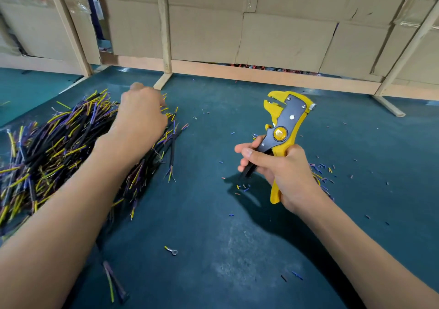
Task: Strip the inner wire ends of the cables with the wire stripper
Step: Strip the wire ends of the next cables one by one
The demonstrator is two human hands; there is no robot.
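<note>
Cables (59,142), black-sheathed with yellow, blue and purple inner wires, lie heaped on the left of the teal table (213,237). Over the heap's far edge hangs the left hand (140,111), back up and blurred, fingers curled down among the wire ends; whether it grips any I cannot tell. To the right, the right hand (280,173) wraps around the handles of the yellow and black wire stripper (282,130), head up, jaws apart. Snipped insulation bits (325,168) dot the table near that hand. A ring terminal (171,251) lies nearer.
</note>
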